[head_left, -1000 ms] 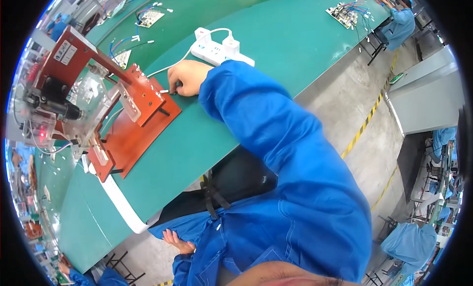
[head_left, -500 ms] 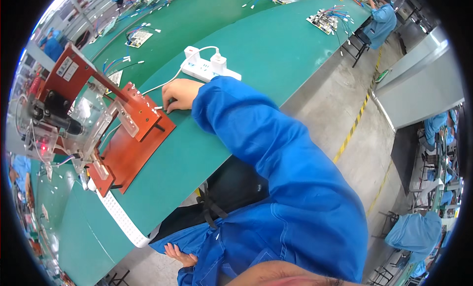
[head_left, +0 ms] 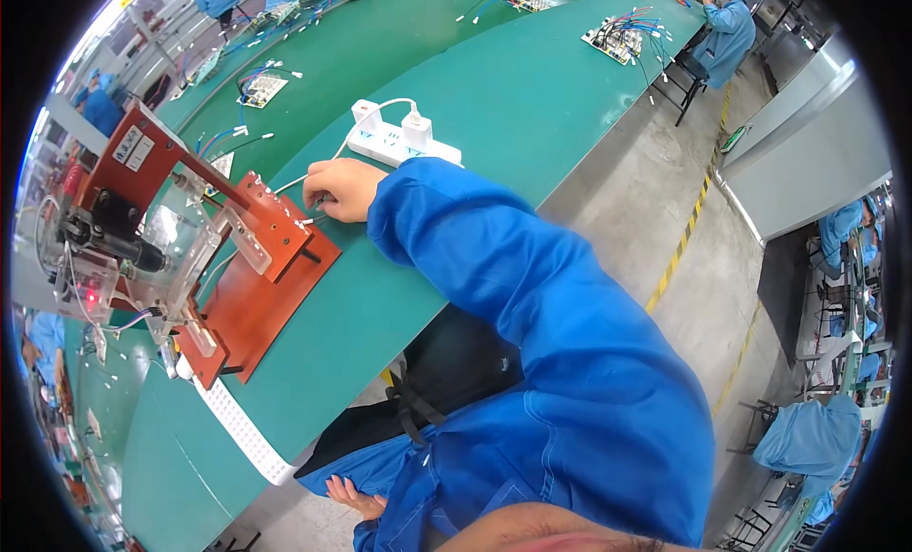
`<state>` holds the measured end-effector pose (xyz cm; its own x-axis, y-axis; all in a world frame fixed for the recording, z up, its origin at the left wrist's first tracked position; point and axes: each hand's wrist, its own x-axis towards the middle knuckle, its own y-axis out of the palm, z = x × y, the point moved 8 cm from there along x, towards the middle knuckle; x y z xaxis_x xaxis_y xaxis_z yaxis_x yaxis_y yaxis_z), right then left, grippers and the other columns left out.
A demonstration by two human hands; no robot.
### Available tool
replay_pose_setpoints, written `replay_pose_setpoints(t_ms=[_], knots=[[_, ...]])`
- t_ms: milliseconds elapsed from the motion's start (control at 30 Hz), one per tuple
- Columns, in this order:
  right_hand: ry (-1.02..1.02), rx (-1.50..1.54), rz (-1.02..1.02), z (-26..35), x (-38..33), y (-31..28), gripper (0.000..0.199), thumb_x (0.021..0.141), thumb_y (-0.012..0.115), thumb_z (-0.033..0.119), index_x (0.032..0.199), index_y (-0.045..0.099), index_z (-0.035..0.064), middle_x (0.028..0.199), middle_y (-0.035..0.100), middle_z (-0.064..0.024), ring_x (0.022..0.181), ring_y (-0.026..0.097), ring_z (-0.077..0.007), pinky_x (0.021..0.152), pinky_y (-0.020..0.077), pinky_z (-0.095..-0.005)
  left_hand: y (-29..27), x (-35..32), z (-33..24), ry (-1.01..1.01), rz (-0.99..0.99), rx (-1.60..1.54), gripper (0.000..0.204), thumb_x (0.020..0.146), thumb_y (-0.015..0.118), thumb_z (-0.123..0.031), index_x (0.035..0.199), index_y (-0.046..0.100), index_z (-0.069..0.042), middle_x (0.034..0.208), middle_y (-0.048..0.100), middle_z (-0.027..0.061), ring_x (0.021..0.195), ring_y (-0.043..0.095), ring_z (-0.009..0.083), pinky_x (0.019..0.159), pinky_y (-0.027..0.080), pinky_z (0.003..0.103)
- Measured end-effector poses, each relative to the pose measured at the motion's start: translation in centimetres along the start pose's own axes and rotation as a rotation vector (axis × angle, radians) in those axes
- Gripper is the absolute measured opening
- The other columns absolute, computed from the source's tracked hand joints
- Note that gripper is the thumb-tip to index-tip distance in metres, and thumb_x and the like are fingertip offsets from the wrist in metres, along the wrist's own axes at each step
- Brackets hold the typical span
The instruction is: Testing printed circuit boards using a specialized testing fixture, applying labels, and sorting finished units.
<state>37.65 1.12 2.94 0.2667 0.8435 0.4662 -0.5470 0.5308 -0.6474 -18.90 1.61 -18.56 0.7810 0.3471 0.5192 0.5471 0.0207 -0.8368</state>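
My right hand (head_left: 347,188) reaches across the green table (head_left: 399,295) to the right edge of a red-brown test fixture (head_left: 271,295). Its thumb and fingers are pinched together, and what lies between them is mostly hidden. A small white connector (head_left: 306,221) shows just beside the fingertips, at the fixture's edge. Behind the hand, a white cable (head_left: 334,153) runs from a white power strip (head_left: 389,145) with plugged-in adapters. My left hand (head_left: 356,498) rests low against the blue coat, below the table edge, fingers stretched out and partly covered.
The fixture carries clear plastic plates, a black cylinder (head_left: 141,255) and a red light. A long white perforated strip (head_left: 242,430) lies at the near table edge. Circuit boards with wires (head_left: 616,41) lie farther off. A co-worker (head_left: 727,34) sits far right, beyond the aisle edge.
My right hand has shifted slightly left and its fingers have curled more at the fixture's edge. The view has tilted a little. My left hand stays at the coat.
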Motion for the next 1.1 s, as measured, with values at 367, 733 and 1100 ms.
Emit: replay_pose_setpoints(t_ms=[367,733,1100], knots=[[0.008,-0.009,-0.03,-0.01,0.31,-0.09,0.012,0.086,0.07,0.016,0.09,0.075,0.0059,0.086,0.066,-0.0109,0.081,0.066,-0.0293,0.072,0.0521,-0.0385,0.11,0.38,-0.25,-0.015,-0.052,-0.011,0.066,0.097,0.033,-0.054,0.145,0.037,-0.009,0.15,0.039,0.0214,0.142,0.03,0.0447,0.114,0.014,0.065],[-0.02,-0.009,-0.115,-0.22,0.16,-0.2,0.01,0.082,0.073,0.011,0.089,0.074,0.0049,0.084,0.066,-0.0111,0.076,0.067,-0.0275,0.069,0.053,-0.0369,-0.03,0.15,0.19,-0.011,-0.083,-0.01,0.067,0.096,0.033,-0.056,0.143,0.04,-0.009,0.149,0.04,0.0213,0.142,0.03,0.0445,0.115,0.015,0.065],[0.053,0.048,-0.042,-0.46,0.28,0.01,0.014,0.079,0.074,0.015,0.087,0.074,0.0039,0.079,0.071,-0.0137,0.075,0.07,-0.0283,0.07,0.0554,-0.037,0.07,-0.2,-0.04,0.015,-0.072,0.019,0.067,0.095,0.036,-0.051,0.144,0.038,-0.006,0.149,0.039,0.0231,0.141,0.031,0.046,0.114,0.014,0.065]])
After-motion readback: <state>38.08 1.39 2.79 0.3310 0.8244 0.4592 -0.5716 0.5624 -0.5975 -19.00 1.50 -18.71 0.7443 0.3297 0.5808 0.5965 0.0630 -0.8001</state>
